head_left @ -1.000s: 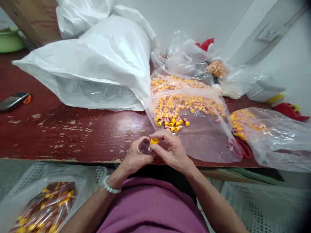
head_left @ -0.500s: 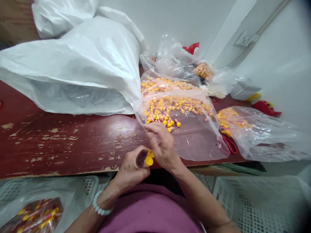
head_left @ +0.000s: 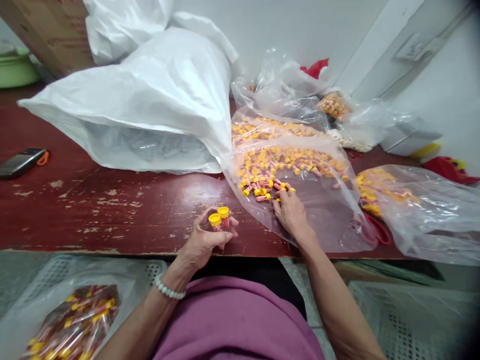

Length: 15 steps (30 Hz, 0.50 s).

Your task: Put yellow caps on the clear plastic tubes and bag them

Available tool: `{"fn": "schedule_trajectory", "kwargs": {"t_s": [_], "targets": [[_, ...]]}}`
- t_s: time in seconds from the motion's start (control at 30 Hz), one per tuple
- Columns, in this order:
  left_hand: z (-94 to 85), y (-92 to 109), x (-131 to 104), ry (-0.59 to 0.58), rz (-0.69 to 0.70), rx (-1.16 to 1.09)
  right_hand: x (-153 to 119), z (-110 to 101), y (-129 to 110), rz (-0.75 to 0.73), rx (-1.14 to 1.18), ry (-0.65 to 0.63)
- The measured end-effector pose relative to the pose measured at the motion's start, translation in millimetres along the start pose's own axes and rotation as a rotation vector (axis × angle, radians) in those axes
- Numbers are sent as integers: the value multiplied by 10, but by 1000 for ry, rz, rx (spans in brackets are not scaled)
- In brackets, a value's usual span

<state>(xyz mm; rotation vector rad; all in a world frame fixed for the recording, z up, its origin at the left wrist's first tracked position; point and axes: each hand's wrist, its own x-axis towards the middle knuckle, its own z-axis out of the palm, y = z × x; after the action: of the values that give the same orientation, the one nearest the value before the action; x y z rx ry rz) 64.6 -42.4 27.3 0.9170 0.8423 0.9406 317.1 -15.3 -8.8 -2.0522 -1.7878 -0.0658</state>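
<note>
My left hand (head_left: 202,240) is closed around two small yellow-capped tubes (head_left: 219,220), held upright above the table's front part; red-and-white contents or labels show below the caps. My right hand (head_left: 291,215) reaches over the mouth of a clear plastic bag (head_left: 318,220). Its fingers are bent down at the near edge of a pile of small yellow-capped tubes (head_left: 262,185) with red-and-white sides. Something yellow shows at the fingertips, apparently one of these tubes, though the fingers partly hide it.
A big white sack (head_left: 161,90) of clear plastic pieces lies open on the worn red table (head_left: 112,210). Left of it is a phone (head_left: 22,162). Another bag of yellow pieces (head_left: 378,190) sits right. Below left, a basket (head_left: 153,272) holds a bag of filled tubes (head_left: 82,320).
My right hand has moved away from my left hand, rightward to the pile. My left hand has turned, so the two tubes now stand upright. The view has shifted left.
</note>
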Motion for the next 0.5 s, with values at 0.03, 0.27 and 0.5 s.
{"fn": "schedule_trajectory", "kwargs": {"t_s": [0.03, 0.27, 0.5], "targets": [[7, 3, -2, 0, 20, 51, 2, -36, -16, 9, 58, 27], [65, 17, -14, -19, 323, 767, -238, -641, -649, -225, 687, -19], [69, -10, -26, -75, 422, 889, -394, -898, -992, -607, 661, -169]]}}
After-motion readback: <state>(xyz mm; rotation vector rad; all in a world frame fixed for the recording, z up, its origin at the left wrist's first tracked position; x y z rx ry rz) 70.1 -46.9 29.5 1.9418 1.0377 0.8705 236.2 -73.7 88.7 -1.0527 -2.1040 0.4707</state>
